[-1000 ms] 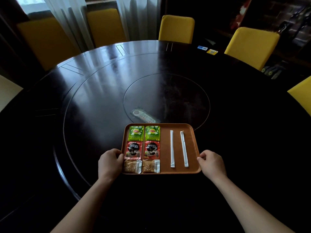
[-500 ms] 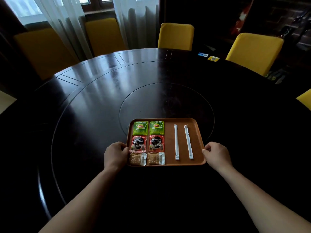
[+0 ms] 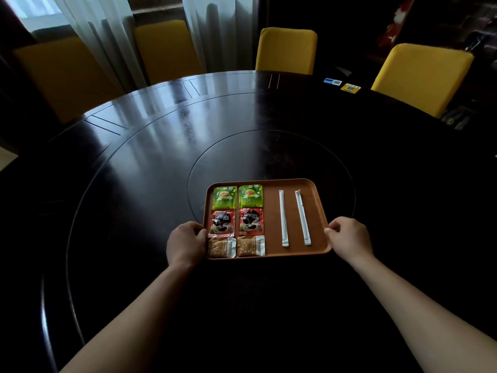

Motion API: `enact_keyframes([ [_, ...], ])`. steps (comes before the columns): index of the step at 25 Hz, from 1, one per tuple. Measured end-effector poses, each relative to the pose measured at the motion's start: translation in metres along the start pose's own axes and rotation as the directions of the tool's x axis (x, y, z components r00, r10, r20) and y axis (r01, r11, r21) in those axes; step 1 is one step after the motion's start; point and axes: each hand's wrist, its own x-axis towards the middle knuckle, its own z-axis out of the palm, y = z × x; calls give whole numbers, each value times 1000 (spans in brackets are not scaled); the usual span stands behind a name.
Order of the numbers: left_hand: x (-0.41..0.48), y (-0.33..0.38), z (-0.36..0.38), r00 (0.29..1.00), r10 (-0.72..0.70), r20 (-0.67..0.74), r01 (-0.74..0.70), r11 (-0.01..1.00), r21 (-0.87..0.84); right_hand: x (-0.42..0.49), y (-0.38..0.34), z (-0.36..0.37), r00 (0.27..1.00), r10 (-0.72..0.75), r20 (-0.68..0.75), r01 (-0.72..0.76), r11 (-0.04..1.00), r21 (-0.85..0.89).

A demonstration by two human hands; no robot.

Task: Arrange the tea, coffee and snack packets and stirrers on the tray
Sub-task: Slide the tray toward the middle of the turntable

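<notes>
An orange-brown tray (image 3: pixel 271 222) lies on the dark round table. On its left side sit two green tea packets (image 3: pixel 238 196), below them two red coffee packets (image 3: pixel 236 222), and at the near edge two tan snack packets (image 3: pixel 236 246). Two white wrapped stirrers (image 3: pixel 293 218) lie side by side on the tray's right half. My left hand (image 3: pixel 185 243) grips the tray's left rim near the front corner. My right hand (image 3: pixel 349 235) grips the right rim.
The table (image 3: pixel 150 168) is large, round and glossy, with an inset centre disc (image 3: pixel 309 154). Yellow chairs (image 3: pixel 286 49) stand around its far side. A blue card (image 3: pixel 332 81) and a yellow card (image 3: pixel 350 88) lie at the far right edge.
The tray has slid away from me toward the table's centre, both hands holding its rims throughout. It now covers the pale item that lay just beyond it.
</notes>
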Motion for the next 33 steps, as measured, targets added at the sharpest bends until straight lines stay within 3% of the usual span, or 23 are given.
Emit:
enact_keyframes([
  [7, -1, -2, 1, 998, 56, 8, -56, 998, 17, -4, 8, 4, 999, 11, 35, -13, 997, 76],
  [10, -16, -3, -10, 987, 157, 27, -157, 988, -3, -18, 15, -2, 995, 2, 100, -16, 991, 136],
  [12, -32, -12, -16, 968, 233, 97, -237, 971, 41, -29, 18, -8, 991, -64, 115, 59, 997, 48],
  [14, -44, -23, -17, 956, 257, 141, -281, 940, 193, -41, 17, -15, 979, -152, 136, 161, 985, -56],
  [16, -46, -28, -13, 960, 254, 119, -277, 921, 275, -49, 14, -18, 970, -189, 152, 204, 975, -91],
  [25, -31, -24, -3, 966, 258, 31, -259, 943, 211, -29, 5, -9, 983, -165, 77, 166, 986, -19],
  [33, 5, -10, 10, 969, 230, -94, -197, 942, 272, 16, -17, 4, 983, -170, 62, 173, 984, -49],
])
